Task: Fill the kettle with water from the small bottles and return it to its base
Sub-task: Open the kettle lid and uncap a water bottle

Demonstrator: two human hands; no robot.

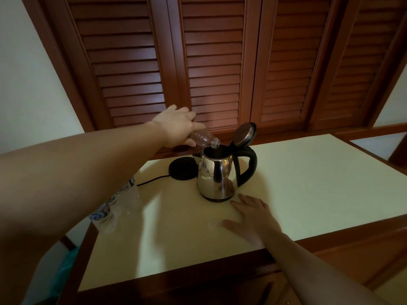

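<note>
Steel kettle stands upright on the cream table top, lid hinged fully back, black handle pointing right. Kettle is off its base: the round black base lies on the table just behind and left of the kettle, partly hidden by the kettle body, with its cord trailing further left.

Left hand is above and left of the kettle, fingers wrapped around a small clear bottle. Bottle is tipped steeply, uncapped neck down and right, its mouth at the left rim of the kettle opening. Whether water is flowing cannot be told; the bottle looks mostly clear.

Right hand lies flat, palm down, on the table top just in front and right of the kettle, fingers spread and holding nothing; fingertips near the kettle foot but apart from it.

Two more clear bottles stand at the table's left edge, well left and in front of the kettle, partly hidden by the left forearm.

Dark wooden louvred doors behind the kettle
</note>
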